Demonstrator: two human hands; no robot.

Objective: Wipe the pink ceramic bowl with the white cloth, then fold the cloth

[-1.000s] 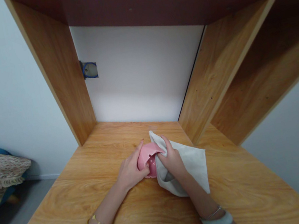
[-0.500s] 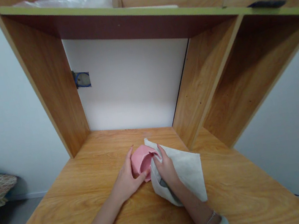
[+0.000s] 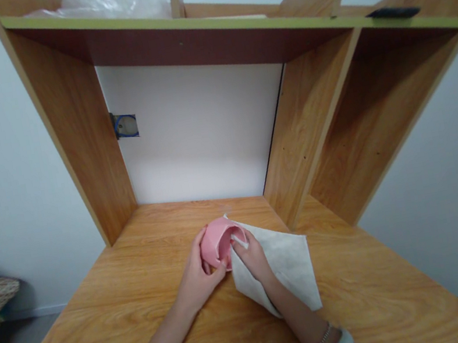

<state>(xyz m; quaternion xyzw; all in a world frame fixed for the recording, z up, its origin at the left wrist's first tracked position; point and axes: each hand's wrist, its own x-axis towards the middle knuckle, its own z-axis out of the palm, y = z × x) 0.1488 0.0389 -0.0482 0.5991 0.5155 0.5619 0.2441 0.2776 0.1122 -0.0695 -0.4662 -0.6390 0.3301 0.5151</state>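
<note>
A pink bowl-like vessel point(image 3: 216, 240) with an uneven rim is tipped on its side over the wooden desk, its hollow facing right toward me. My left hand point(image 3: 198, 276) grips it from the left, thumb at the lower rim and fingers round the outer wall. At the rim on the right, my right hand point(image 3: 253, 257) pinches part of a pale grey cloth point(image 3: 290, 264) against the vessel's inside. The rest of that cloth spreads flat to the right, beneath my right wrist. Some right fingertips are hidden behind the rim.
The wooden desktop point(image 3: 146, 304) runs under both arms. Upright panels point(image 3: 72, 134) and a shelf point(image 3: 204, 28) frame the back. Clear plastic point(image 3: 115, 2) and a dark object point(image 3: 393, 12) lie on the shelf. A wall box point(image 3: 126, 126) shows blue wire.
The vessel has turned a little in my left hand, showing more of its hollow. My right hand has shifted slightly along the rim with the cloth. The camera view has moved slightly.
</note>
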